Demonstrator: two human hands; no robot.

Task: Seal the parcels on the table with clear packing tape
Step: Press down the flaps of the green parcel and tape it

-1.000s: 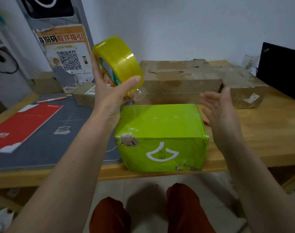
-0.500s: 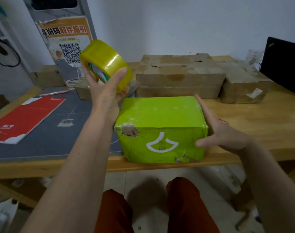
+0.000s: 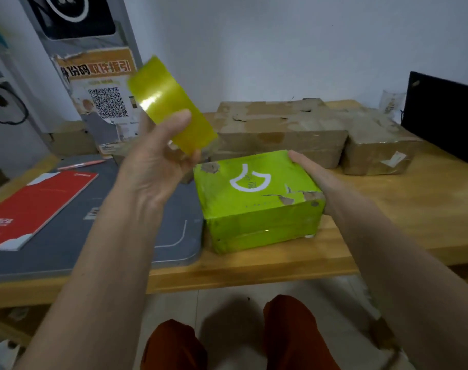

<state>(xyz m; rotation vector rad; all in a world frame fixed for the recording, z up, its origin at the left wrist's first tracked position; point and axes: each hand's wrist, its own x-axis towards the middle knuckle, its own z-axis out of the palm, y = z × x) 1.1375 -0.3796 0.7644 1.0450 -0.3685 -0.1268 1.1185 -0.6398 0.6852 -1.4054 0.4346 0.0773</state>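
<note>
Here the green box [image 3: 257,201] sits at the front edge of the wooden table [image 3: 387,209], brown parcels [image 3: 281,129] behind it. The right hand [image 3: 311,173] lies against its right side, fingers straight and together. Left of the box, raised, the left hand [image 3: 158,166] grips the tape roll [image 3: 171,105], thumb across its face.

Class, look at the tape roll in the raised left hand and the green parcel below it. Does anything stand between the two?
Nothing visible does. The left hand holds the tape roll up, left of the green parcel; only open air separates them. The right hand lies against the parcel's right side.
</note>
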